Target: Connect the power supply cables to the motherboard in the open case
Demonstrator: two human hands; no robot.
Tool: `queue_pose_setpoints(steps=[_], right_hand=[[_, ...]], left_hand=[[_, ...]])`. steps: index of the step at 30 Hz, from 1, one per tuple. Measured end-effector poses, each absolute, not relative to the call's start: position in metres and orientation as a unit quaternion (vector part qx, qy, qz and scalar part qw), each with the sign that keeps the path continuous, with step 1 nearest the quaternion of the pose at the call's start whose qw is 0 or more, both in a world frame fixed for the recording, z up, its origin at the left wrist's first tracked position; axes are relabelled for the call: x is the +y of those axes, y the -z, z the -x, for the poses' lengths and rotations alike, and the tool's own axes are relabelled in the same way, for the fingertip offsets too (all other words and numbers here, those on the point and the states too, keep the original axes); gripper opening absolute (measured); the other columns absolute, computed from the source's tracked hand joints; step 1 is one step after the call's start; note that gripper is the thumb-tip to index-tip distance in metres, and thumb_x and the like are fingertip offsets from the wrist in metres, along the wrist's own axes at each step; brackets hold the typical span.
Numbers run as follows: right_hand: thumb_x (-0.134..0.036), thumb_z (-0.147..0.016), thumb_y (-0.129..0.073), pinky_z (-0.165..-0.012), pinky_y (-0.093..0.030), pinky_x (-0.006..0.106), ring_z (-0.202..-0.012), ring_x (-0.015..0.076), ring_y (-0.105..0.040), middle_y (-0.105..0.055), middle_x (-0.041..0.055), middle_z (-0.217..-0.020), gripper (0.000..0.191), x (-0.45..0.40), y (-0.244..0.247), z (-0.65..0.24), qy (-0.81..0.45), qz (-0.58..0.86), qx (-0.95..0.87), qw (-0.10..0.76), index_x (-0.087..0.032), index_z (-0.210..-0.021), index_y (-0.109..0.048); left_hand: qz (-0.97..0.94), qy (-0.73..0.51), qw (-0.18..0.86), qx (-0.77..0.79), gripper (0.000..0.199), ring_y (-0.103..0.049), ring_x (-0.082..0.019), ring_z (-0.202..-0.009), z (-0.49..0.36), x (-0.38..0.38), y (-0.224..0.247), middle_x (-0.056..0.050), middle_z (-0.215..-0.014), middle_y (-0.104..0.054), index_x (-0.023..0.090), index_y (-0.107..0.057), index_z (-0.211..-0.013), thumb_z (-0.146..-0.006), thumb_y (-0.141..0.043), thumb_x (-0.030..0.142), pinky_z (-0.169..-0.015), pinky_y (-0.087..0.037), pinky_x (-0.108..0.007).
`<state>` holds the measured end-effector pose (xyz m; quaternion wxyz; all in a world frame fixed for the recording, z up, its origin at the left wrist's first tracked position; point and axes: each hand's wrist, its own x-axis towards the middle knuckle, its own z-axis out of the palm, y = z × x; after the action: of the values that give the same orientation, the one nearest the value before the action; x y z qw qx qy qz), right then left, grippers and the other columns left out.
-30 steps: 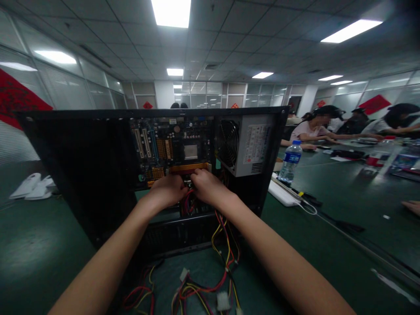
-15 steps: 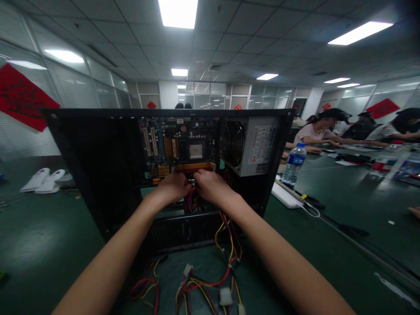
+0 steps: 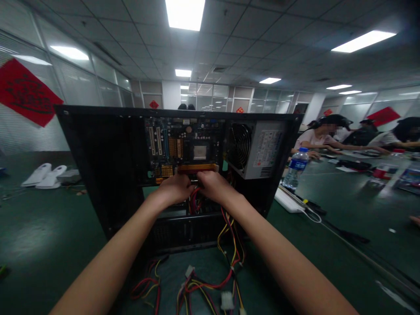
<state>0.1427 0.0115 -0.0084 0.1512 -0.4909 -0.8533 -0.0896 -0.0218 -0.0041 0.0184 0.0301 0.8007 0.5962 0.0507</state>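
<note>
An open black computer case [image 3: 131,113] stands upright on the green table. Inside it are a motherboard [image 3: 200,152] and, at the right, a silver power supply [image 3: 267,148] with a fan. My left hand [image 3: 177,187] and my right hand [image 3: 211,184] are side by side at the lower edge of the motherboard, just below the orange memory slots [image 3: 197,168]. Both have curled, closed fingers. Red cables [image 3: 195,200] run down between them; what the fingertips pinch is too small to make out.
Loose cables with white connectors [image 3: 227,301] lie in front of the case. A water bottle [image 3: 295,169] and a white power strip [image 3: 288,200] are to the right. White slippers [image 3: 49,176] rest at the left. Other people sit at the far right.
The view has shifted slightly, so the case and hands appear a little further right. Both hands keep nearly the same place at the motherboard's lower edge.
</note>
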Motion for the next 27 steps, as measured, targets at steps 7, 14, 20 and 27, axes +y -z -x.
queue_pose_setpoints(steps=[7,14,20,27], right_hand=[[-0.023,-0.094,-0.064,-0.083,-0.053,0.034,-0.108,0.0305,-0.071,-0.072,0.0144,-0.116,0.024,0.010,0.005,-0.136,0.114,0.506,-0.850,0.096,-0.014,-0.117,-0.063],[-0.018,-0.098,-0.053,-0.087,-0.052,0.034,-0.109,0.0273,-0.069,-0.070,0.0154,-0.117,0.022,0.002,0.005,-0.136,0.111,0.509,-0.848,0.096,-0.013,-0.118,-0.062],[-0.010,-0.093,-0.050,-0.083,-0.049,0.032,-0.109,0.0255,-0.067,-0.069,0.0141,-0.120,0.022,0.000,0.011,-0.144,0.090,0.513,-0.840,0.151,-0.015,-0.111,-0.062],[-0.012,-0.090,-0.052,-0.076,-0.050,0.034,-0.104,0.0288,-0.070,-0.071,0.0144,-0.117,0.025,0.004,0.010,-0.147,0.073,0.585,-0.791,0.164,-0.016,-0.111,-0.064]], left_hand=[[-0.797,-0.038,0.021,0.602,0.039,-0.074,-0.032,-0.101,0.021,-0.007,-0.020,-0.020,-0.111,-0.076,0.014,-0.076,-0.105,-0.097,-0.048,0.041,-0.081,-0.055,-0.037],[-0.783,-0.062,-0.033,0.618,0.043,-0.072,-0.037,-0.110,0.017,-0.003,-0.017,-0.021,-0.118,-0.075,0.014,-0.074,-0.115,-0.098,-0.045,0.041,-0.088,-0.057,-0.044],[-0.776,-0.051,-0.050,0.627,0.041,-0.072,-0.038,-0.111,0.009,-0.009,-0.020,-0.021,-0.116,-0.075,0.012,-0.075,-0.112,-0.100,-0.044,0.036,-0.091,-0.057,-0.045],[-0.772,-0.036,-0.067,0.631,0.043,-0.072,-0.038,-0.110,0.002,-0.010,-0.019,-0.024,-0.117,-0.074,0.011,-0.075,-0.117,-0.102,-0.042,0.034,-0.089,-0.057,-0.044]])
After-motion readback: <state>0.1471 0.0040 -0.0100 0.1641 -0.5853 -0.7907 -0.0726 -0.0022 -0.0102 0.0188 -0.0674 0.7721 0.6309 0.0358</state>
